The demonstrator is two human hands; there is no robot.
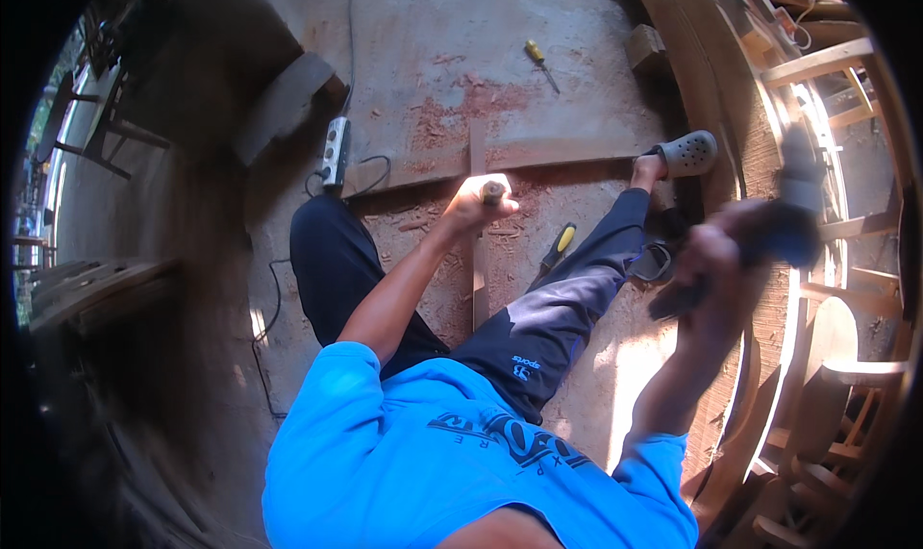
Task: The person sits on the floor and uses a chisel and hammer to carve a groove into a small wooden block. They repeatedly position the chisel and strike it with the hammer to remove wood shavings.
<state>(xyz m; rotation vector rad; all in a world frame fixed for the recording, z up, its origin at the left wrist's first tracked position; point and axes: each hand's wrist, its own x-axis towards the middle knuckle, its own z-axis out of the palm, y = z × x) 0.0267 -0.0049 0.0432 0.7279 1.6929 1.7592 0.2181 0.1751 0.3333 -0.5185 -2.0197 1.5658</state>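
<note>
Near the centre, my left hand (471, 206) is closed round an upright round tool handle (493, 190), seen end-on, over a narrow wooden strip (478, 289) lying between my legs; what its lower end touches is hidden. My right hand (711, 256), raised at the right, grips a dark power tool (786, 230) that looks like a drill, blurred by motion. A yellow-and-black handled tool (560, 243) lies beside my outstretched right leg, and wood shavings are scattered around the strip.
A power strip (335, 152) with cords is beside my bent left knee. A yellow screwdriver (536, 59) lies further forward. Long timber planks (716, 78) and chair frames (836, 357) line the right; a wooden block (649, 49) is at back right. Dark chairs (96, 126) stand at the far left.
</note>
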